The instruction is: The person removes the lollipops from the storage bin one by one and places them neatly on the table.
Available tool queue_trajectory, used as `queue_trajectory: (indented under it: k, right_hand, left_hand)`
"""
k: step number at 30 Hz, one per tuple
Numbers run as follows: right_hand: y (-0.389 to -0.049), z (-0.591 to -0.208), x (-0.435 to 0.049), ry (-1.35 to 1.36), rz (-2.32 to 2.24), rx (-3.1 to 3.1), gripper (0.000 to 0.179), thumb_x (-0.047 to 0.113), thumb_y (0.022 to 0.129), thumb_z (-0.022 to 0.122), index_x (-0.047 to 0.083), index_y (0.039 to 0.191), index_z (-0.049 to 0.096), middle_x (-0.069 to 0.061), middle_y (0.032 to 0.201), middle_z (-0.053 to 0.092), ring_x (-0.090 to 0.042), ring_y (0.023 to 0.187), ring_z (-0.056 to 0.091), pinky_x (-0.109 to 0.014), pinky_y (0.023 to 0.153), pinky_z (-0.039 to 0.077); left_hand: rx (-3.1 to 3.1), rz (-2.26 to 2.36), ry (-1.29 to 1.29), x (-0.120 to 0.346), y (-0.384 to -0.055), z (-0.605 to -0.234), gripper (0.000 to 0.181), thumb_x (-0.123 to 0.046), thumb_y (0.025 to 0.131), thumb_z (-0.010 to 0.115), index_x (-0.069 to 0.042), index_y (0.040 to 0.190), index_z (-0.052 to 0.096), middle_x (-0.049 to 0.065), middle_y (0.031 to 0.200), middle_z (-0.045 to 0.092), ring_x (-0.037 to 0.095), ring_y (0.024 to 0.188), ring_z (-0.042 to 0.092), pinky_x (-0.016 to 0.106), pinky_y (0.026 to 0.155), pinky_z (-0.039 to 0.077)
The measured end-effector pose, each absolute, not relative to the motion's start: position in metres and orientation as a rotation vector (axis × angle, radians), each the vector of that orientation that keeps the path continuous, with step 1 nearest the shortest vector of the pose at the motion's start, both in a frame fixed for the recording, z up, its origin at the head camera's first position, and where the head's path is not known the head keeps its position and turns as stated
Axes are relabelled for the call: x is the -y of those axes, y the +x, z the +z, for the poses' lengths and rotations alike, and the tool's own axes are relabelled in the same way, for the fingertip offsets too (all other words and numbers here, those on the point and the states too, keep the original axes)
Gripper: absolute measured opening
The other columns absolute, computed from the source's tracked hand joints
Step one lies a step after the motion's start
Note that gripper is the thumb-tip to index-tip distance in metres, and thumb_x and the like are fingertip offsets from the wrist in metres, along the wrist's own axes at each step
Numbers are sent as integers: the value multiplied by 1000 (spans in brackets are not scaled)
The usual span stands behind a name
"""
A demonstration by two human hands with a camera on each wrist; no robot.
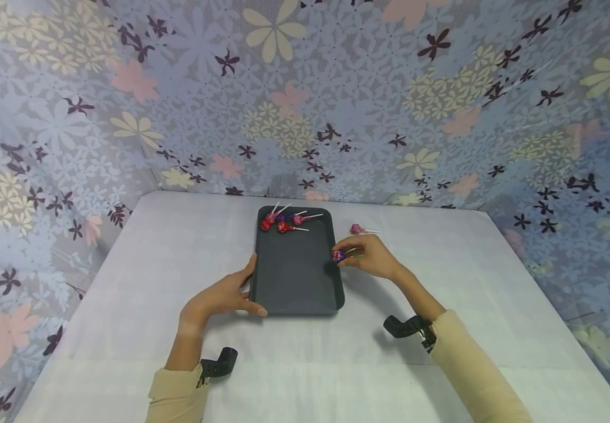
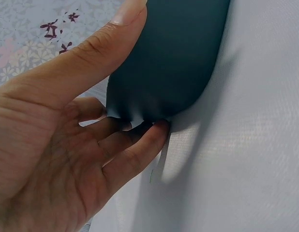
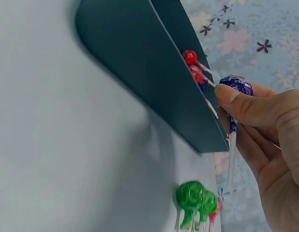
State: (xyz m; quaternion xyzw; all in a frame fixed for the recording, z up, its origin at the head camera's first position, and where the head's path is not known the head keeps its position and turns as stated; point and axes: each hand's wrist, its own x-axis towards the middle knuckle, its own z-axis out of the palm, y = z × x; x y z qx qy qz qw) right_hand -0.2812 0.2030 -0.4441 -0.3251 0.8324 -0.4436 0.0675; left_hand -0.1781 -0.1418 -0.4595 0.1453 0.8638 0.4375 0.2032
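Note:
A dark grey rectangular tray (image 1: pixel 296 273) lies on the white-covered table, with several red, pink and purple wrapped lollipops (image 1: pixel 282 227) grouped at its far end. My left hand (image 1: pixel 224 295) grips the tray's near left corner, the thumb on the rim side and the fingers curled at its outer wall and underside. Over the right rim, my right hand (image 1: pixel 376 257) pinches a blue-purple wrapped lollipop (image 3: pixel 239 85) between thumb and fingers; its white stick points down in the right wrist view. Red lollipops (image 3: pixel 190 57) show inside the tray beyond it.
A pink lollipop (image 1: pixel 356 228) lies on the table right of the tray. Green lollipops (image 3: pixel 190 194) sit near it in the right wrist view; my right hand hides them from the head view. A floral cloth (image 1: pixel 305 117) hangs behind the table (image 1: pixel 178 235).

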Motion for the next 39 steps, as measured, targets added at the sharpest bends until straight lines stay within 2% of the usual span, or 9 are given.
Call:
queue_trajectory:
  k: [12, 19, 25, 31, 34, 39]
  right_hand:
    - [-269, -455, -227, -859, -1283, -2553, 32, -5, 78, 77, -2, 109, 71, -18, 102, 72, -29, 94, 70, -29, 82, 57]
    - [-257, -450, -232, -852, -1228, -2596, 31, -12, 76, 75, -9, 107, 70, -23, 101, 72, -38, 95, 68, -41, 84, 57]
    - [-246, -439, -234, -834, -1185, -2609, 30, -12, 76, 74, -10, 106, 70, -24, 104, 71, -37, 95, 68, -43, 83, 57]
    - [-244, -443, -239, -804, -1102, -2675, 30, -7, 74, 79, -7, 103, 72, -21, 101, 72, -35, 91, 68, -37, 77, 57]
    - [-251, -455, -244, -804, -1081, -2685, 31, -5, 74, 80, -5, 103, 73, -20, 102, 73, -34, 91, 67, -38, 76, 57]
    - [-267, -483, -256, -809, -1067, -2698, 32, 4, 72, 85, 4, 102, 75, -12, 104, 74, -23, 90, 67, -36, 76, 55]
  left_hand:
    - [-2410, 1205, 375, 142, -177, -463, 129, -36, 71, 88, -11, 157, -5, 14, 164, 5, 35, 150, 12, 53, 118, 21]
    - [-2393, 1228, 403, 143, -178, -463, 130, -36, 71, 88, -12, 157, -7, 14, 164, 5, 35, 150, 12, 54, 118, 21]
    - [-2390, 1246, 412, 142, -180, -463, 130, -33, 70, 88, -14, 157, -7, 13, 163, 7, 33, 149, 15, 52, 118, 23]
    - [-2391, 1240, 391, 141, -180, -462, 131, -34, 69, 89, -16, 158, -6, 13, 163, 8, 33, 149, 16, 52, 118, 23]
    - [-2393, 1233, 386, 142, -181, -461, 131, -35, 70, 89, -15, 157, -6, 13, 163, 7, 33, 149, 15, 52, 118, 22]
    - [-2401, 1224, 400, 143, -181, -463, 130, -35, 71, 88, -13, 157, -6, 14, 163, 6, 34, 149, 13, 53, 118, 22]
